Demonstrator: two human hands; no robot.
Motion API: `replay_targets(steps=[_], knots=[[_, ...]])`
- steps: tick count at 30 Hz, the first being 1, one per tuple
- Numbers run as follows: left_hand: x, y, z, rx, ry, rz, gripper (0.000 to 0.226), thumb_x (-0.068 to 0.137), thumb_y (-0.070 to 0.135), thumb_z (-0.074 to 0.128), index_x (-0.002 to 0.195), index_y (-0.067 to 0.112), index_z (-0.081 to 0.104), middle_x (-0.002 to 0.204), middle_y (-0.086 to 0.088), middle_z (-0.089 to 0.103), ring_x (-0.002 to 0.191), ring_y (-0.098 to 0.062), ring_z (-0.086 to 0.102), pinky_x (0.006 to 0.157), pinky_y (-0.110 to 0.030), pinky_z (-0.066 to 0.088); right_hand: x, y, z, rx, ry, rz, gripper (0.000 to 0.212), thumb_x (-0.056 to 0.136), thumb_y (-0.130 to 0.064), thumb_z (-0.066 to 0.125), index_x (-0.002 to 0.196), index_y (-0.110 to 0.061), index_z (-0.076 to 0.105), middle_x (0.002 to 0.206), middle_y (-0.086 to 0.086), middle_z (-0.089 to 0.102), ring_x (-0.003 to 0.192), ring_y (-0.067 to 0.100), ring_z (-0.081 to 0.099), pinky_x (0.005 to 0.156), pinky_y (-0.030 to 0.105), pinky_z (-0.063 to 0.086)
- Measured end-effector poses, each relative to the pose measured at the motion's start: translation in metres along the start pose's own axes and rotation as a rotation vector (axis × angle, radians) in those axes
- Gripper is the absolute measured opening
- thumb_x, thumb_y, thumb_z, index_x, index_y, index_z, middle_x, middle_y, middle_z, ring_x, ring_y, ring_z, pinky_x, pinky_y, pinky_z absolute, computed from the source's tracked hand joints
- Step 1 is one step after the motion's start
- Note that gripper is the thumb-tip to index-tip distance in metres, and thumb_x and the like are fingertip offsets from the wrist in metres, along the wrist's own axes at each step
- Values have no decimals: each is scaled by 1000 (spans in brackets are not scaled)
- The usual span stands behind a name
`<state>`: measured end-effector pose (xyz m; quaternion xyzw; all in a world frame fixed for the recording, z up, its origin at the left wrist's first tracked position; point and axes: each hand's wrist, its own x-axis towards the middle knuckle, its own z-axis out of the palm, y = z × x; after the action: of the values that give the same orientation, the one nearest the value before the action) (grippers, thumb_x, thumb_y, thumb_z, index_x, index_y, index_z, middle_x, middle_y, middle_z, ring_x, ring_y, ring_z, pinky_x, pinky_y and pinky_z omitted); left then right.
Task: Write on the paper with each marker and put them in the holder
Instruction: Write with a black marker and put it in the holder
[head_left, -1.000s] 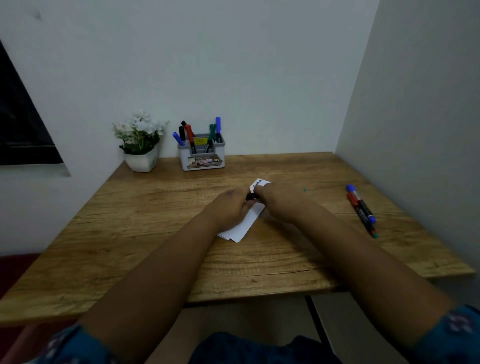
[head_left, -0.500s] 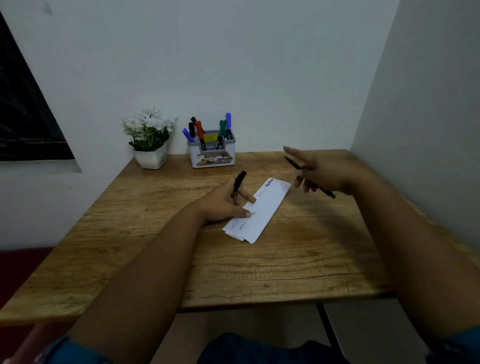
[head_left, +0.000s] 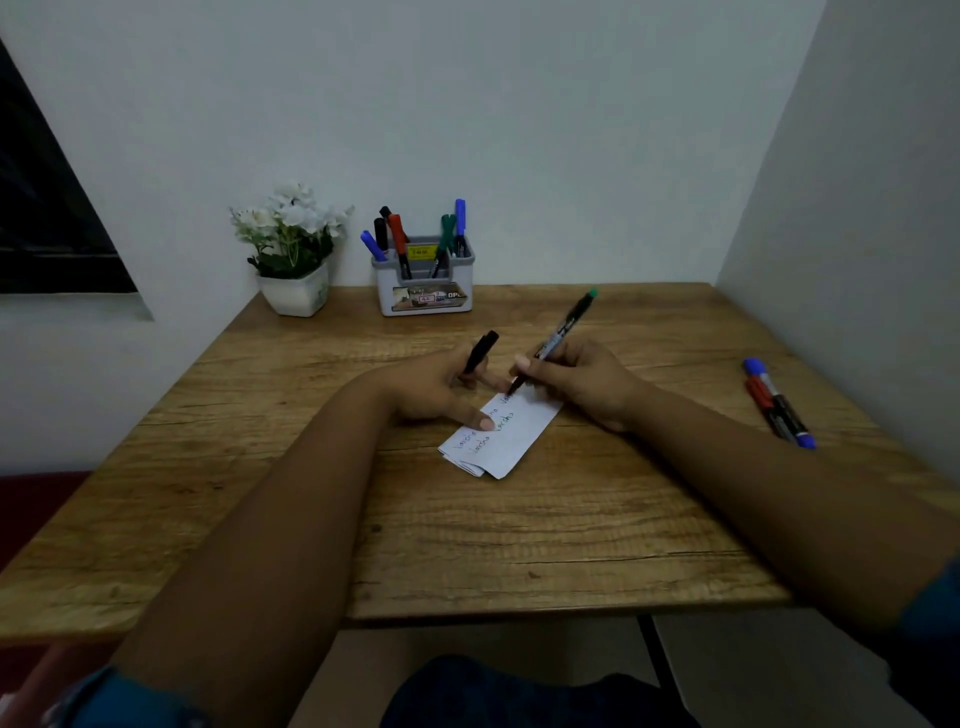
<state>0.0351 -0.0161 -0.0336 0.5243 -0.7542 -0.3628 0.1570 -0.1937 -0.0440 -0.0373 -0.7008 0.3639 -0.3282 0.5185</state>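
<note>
Pale walls are closing in around a wooden table (head_left: 571, 545) that is sitting in a corner, and the folded paper (head_left: 511, 439) lying near its middle is serving as the landmark for everything else. Over the far end of the paper, the right hand (head_left: 584, 382) is gripping an uncapped marker (head_left: 563, 330) in a writing hold, its fingers curled round the barrel, the dark tip touching the paper's far end and the green back end pointing up and away toward the rear wall. On the paper's left side, the left hand (head_left: 441, 387) is pinching a black cap (head_left: 480, 351) upright between thumb and curled fingers while one straight finger is pressing down on the sheet just beside the handwritten words. Several lines of handwriting in different colours are showing on the paper, too small to read surely. Well to the right of the paper, close to the side wall, spare markers (head_left: 776, 402) are lying side by side on the table, with blue and red caps showing at their far ends; how many there are cannot be told. Behind the paper, against the rear wall, a grey holder (head_left: 426, 288) is standing with blue, black, red and green markers already sticking out of it. Just left of that holder, behind and left of the paper, a white pot of white flowers (head_left: 291, 244) is sitting at the table's back edge. Farther left of the paper, a dark window (head_left: 47, 208) is showing on the wall.
</note>
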Motion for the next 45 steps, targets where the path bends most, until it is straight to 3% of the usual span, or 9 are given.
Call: replay_targets(steps=[5,10,13,17,21,26,36,40,45], knots=[[0,-1,0,-14,4,-3,62,68,37,86,117,40,47,129,20,57,125,-8,46,105,-34,37,-1,0,-6,-168,-80,-77,11,81,3,70,88,-4,74,93,10,75,90,17,69,81,26,55],[-2,3,0,-20,0,-10,58,69,35,85,110,48,47,115,35,59,116,-2,47,91,-26,38,-1,1,-3,-343,-20,-152,18,82,-5,66,80,-19,77,88,0,75,90,15,68,85,33,56],[-1,4,0,-18,-3,0,79,71,32,84,134,28,38,118,33,60,121,-7,47,94,-26,38,-3,4,-3,-348,9,-173,20,83,-7,67,77,-24,76,87,0,75,90,14,68,88,38,55],[-2,5,-1,5,-12,-13,58,71,31,85,108,48,44,134,20,54,126,-11,47,105,-34,37,-4,1,-1,-355,-6,-186,26,83,-6,69,76,-30,74,88,-1,75,90,13,69,87,38,56],[-1,5,-1,-8,-13,-10,77,72,32,84,134,29,38,127,26,58,125,-9,46,103,-30,37,-2,0,-3,-466,-17,-180,14,81,-8,68,80,-19,75,88,-2,74,91,12,67,88,40,54],[-1,4,-1,4,-11,-20,61,70,33,85,111,47,42,128,27,56,125,-9,44,103,-31,35,-3,0,-1,-411,17,-153,10,86,-9,66,85,-14,75,91,0,74,91,12,67,90,37,54],[-3,7,-1,38,-13,-2,76,72,35,83,136,30,43,128,27,56,126,-9,43,108,-35,33,-3,2,-1,-326,3,-143,21,85,-9,68,76,-27,73,87,-3,74,90,12,68,86,33,54],[-3,7,-2,19,-19,-2,59,71,33,84,118,40,49,131,21,56,127,-12,45,111,-42,33,-1,2,-2,-433,-24,-150,19,83,-11,68,76,-28,73,88,-3,73,93,14,66,86,34,53],[-3,7,-2,30,-30,2,66,73,35,82,132,34,53,137,18,47,130,-14,39,108,-34,31,-1,2,-6,-342,69,-119,21,86,-10,64,74,-24,73,81,-12,73,84,-3,65,70,10,47]])
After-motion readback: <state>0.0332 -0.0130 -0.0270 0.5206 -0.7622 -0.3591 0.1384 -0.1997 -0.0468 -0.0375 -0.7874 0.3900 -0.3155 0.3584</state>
